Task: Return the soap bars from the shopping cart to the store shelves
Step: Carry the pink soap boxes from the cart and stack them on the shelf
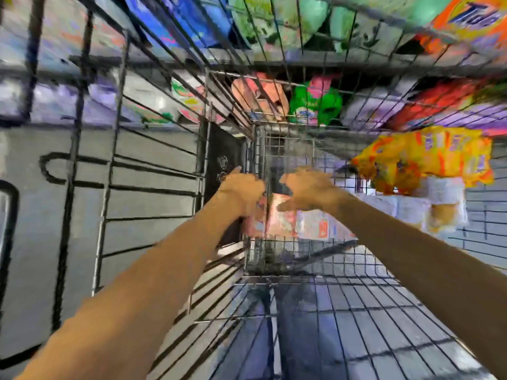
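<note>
- Two hands over soap bars (285, 223): left hand (241, 189) grip, I cannot tell through blur; right hand (308, 187) grip spread apart.
- Best next: I clasp both sides and lift clear of the shopping cart (274, 259) wire.

Soap packs (285, 220) lay in the cart (274, 279) under the left hand (241, 189) and right hand (310, 187); a bag (425, 157) lay right, shelves (315, 61) beyond.

Grey floor (153, 204), detergent bags (315, 105) in bkgd
</note>
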`<action>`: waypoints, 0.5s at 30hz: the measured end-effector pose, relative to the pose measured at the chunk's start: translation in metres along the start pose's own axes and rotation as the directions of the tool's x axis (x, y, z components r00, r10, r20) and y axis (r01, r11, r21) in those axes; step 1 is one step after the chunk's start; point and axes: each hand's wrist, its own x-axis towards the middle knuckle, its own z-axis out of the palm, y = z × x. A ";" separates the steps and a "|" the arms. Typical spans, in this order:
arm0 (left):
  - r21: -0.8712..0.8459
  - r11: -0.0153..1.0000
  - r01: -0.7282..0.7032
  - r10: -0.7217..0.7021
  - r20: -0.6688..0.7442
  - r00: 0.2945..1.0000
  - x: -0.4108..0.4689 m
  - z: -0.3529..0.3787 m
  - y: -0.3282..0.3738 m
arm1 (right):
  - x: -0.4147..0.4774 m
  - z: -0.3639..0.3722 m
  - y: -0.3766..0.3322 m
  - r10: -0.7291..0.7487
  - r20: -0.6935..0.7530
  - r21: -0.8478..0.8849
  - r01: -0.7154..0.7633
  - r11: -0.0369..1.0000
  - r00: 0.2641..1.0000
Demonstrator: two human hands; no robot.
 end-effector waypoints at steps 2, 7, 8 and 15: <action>0.093 0.995 -0.042 0.037 0.055 0.998 0.018 0.003 0.000 | 0.020 0.005 -0.001 0.034 0.131 -0.041 -0.029 0.999 0.991; 0.242 0.963 -0.120 0.090 0.134 0.987 0.050 0.011 0.006 | 0.053 0.016 0.004 0.055 0.288 -0.166 -0.007 0.986 0.956; 0.250 0.961 -0.123 0.088 0.146 0.985 0.055 0.013 0.006 | 0.058 0.018 0.008 0.024 0.274 -0.126 0.011 0.992 0.961; 0.127 0.987 -0.103 0.072 0.233 0.970 0.074 0.000 0.002 | 0.079 0.021 0.013 0.032 0.270 0.002 -0.033 0.999 0.962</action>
